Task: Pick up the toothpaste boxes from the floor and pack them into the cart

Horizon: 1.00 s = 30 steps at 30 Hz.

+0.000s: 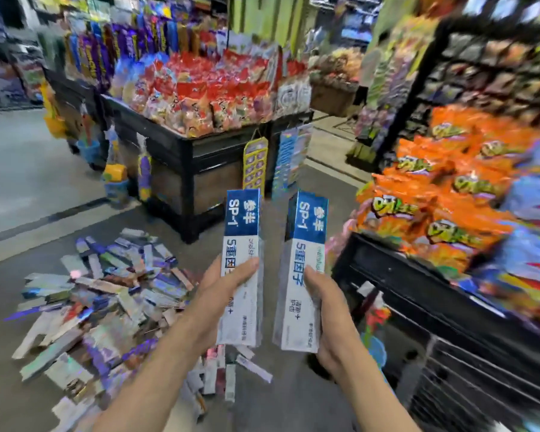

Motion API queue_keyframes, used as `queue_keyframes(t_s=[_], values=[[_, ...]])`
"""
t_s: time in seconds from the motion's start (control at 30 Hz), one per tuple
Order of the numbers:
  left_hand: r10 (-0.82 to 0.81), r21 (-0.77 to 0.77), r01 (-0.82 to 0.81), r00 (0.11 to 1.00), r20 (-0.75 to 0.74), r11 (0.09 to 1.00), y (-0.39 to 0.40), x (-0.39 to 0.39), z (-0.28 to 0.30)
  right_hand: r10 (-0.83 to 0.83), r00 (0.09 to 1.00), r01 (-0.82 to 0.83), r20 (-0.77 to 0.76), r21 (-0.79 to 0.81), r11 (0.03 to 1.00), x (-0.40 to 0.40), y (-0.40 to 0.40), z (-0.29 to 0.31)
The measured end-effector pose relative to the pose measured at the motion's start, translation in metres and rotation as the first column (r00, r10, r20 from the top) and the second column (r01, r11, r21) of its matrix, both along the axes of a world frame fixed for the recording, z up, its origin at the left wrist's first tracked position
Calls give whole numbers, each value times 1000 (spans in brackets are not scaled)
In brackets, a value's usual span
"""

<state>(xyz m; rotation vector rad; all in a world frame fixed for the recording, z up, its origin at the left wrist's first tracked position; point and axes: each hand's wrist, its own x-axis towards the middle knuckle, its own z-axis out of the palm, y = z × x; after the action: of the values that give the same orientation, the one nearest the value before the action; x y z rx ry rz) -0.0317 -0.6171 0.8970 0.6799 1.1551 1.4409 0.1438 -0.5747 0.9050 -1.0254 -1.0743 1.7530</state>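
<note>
Holding two toothpaste boxes upright, one in each of the hands, above the shop floor [19, 169].

The left hand [222, 291] grips the left toothpaste box [242, 244] with thumb across its face; the right hand [328, 310] grips the right toothpaste box [303, 263] likewise. Both boxes stand side by side, apart. A heap of boxes [106, 294] lies on the floor to the left, with snack displays [443, 207] beside.

Two long blue-and-white toothpaste boxes were held upright side by side at the centre of the frame, the left box [240, 266] and the right box [303, 269] slightly apart. A jumbled pile of boxes [106, 294] lay on the floor at lower left.
</note>
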Motion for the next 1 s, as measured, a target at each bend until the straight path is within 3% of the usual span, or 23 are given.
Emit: queue_keyframes(t_s=[0.2,0.43,0.77,1.0], values=[[-262,36,264,964,-41,964,14,113,3,-375,924,370,72,79,926,128,-39,-5],[-460,70,500,837,-296,863,18,275,-8,-624,780,612,47,148,777,285,-92,-14],[-556,10,613,724,-408,790,8,516,-50,-753,644,742,132,131,657,536,-157,-50],[-633,-140,711,495,-595,689,22,623,-88,-863,466,869,194,86,488,646,-179,-81]])
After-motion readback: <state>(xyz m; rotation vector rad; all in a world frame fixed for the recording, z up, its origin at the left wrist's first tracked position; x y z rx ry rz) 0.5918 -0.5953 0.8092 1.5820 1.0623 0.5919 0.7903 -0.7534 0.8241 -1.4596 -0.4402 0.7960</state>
